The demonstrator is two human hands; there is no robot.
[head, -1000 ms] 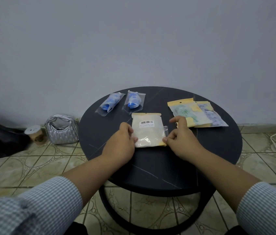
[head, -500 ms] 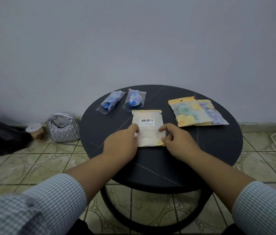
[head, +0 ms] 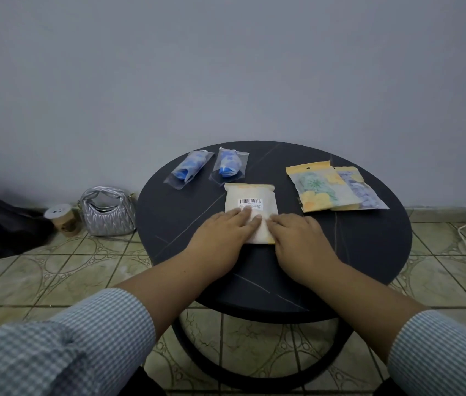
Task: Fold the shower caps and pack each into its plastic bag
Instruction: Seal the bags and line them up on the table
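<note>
Left hand [head: 226,230] | right hand [head: 297,232] | flat on white barcode-labelled bag [head: 250,205]

Bag [head: 250,207] mid table [head: 369,252].

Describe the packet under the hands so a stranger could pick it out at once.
On the round black table, look at the middle, just nearer than the two clear bags of blue caps. The pale packet lies flat there, both hands pressing its near end. Only it shows a white barcode label.
</note>
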